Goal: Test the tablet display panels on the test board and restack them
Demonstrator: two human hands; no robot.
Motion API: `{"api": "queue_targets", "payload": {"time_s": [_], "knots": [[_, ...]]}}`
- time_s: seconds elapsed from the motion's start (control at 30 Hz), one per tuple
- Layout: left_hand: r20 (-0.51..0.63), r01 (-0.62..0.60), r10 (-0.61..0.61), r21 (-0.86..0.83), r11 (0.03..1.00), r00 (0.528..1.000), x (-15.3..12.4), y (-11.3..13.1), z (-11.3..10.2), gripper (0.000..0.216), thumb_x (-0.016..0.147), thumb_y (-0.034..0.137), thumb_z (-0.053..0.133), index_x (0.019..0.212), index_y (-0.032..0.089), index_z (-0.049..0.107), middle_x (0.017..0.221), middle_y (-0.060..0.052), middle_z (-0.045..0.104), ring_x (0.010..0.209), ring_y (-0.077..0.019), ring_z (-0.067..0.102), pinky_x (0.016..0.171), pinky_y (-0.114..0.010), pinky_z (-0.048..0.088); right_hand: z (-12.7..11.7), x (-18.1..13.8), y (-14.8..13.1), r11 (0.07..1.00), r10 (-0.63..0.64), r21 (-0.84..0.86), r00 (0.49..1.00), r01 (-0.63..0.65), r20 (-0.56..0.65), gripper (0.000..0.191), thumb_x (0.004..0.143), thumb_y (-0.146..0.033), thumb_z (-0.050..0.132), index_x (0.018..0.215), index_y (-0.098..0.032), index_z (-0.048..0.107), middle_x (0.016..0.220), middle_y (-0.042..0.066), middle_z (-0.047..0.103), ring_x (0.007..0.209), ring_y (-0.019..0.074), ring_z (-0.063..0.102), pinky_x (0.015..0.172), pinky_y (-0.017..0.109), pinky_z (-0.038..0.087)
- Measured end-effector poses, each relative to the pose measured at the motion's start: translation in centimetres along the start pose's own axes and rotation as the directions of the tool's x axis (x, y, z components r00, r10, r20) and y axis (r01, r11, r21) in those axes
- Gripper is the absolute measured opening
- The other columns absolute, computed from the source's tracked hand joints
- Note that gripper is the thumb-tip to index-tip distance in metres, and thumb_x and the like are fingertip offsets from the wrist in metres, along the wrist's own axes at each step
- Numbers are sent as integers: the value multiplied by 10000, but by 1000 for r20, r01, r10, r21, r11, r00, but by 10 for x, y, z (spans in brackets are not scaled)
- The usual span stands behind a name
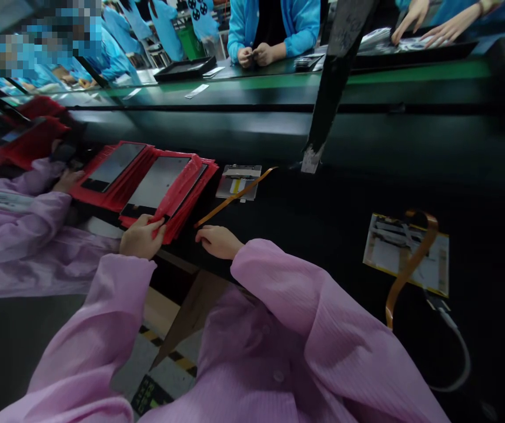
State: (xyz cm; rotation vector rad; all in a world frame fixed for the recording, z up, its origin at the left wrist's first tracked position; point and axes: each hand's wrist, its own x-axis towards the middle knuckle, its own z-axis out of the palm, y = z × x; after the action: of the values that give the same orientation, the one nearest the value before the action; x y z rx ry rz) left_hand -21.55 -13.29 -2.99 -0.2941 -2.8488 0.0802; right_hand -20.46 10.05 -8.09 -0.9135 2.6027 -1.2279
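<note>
The left hand (140,236) pinches the near corner of the top red sleeve (170,191) in a fanned stack of red-sleeved display panels at the near edge of the dark workbench (323,223); thumb on top, fingers tucked beneath. The right hand (217,239) lies flat on the bench edge just beside that stack, fingers loosely extended and gripping nothing, its fingertips near the end of an orange flex cable (234,197).

Risks, as I judge them: the stack overhangs the near edge, so a tug on 1 sleeve could drag its neighbours off; a corner pinch could also flex the glass inside (thin panels dislike that). The flex cable runs to a small circuit module (238,181) just behind, and a sweep of the right hand could snag it.

A second red stack (109,170) sits to the left, where another person's sleeve (18,202) crowds in; a second module with a looped ribbon (406,252) lies well apart on the right; a dark post (334,88) leans over the belt beyond.
</note>
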Motion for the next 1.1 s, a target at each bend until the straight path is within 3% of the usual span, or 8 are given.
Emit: {"api": "queue_targets", "payload": {"time_s": [0.33, 0.53, 0.73, 0.9, 1.1], "knots": [[-70, 94, -101, -91, 991, 992, -3, 7, 10, 401, 905, 435, 504, 1112, 177, 732, 1201, -130, 620, 1098, -292, 622, 849, -373, 529, 0, 0, -1, 1000, 1, 2, 1000, -1, -3, 254, 910, -73, 496, 1025, -178, 696, 1134, 61, 679, 1005, 192, 643, 862, 302, 471], [-92, 103, -106, -41, 994, 990, -6, 8, 16, 391, 872, 403, 556, 1154, 183, 715, 1206, -107, 624, 1076, -264, 641, 830, -331, 523, -2, -1, -1, 1000, 16, 14, 1000, -16, 1, 252, 917, -72, 492, 1028, -178, 692, 1143, 56, 679, 1023, 183, 643, 892, 290, 457], [-115, 124, -132, -73, 990, 985, -5, 8, 27, 376, 938, 407, 471, 1080, 186, 740, 1200, -123, 653, 1134, -263, 635, 862, -323, 503, 2, 2, -13, 991, 128, 42, 991, -127, -37, 216, 933, -142, 523, 1092, -190, 659, 1186, 67, 680, 1061, 203, 641, 915, 305, 448], [-66, 157, -164, -107, 982, 984, -5, 19, 28, 368, 966, 328, 432, 1108, 171, 732, 1269, -152, 654, 1190, -283, 625, 903, -350, 517, 19, 36, -27, 938, 330, 146, 939, -314, -103, 225, 978, -368, 524, 1056, -196, 646, 978, 83, 720, 926, 241, 674, 805, 331, 484], [-53, 201, -205, -72, 977, 977, -4, 28, 33, 338, 977, 267, 439, 1144, 193, 723, 1333, -136, 634, 1231, -251, 618, 900, -304, 556, 40, 73, -25, 842, 416, 433, 899, -323, -137, 171, 934, -271, 476, 922, -183, 623, 716, 2, 660, 568, 130, 602, 519, 214, 443]]}}
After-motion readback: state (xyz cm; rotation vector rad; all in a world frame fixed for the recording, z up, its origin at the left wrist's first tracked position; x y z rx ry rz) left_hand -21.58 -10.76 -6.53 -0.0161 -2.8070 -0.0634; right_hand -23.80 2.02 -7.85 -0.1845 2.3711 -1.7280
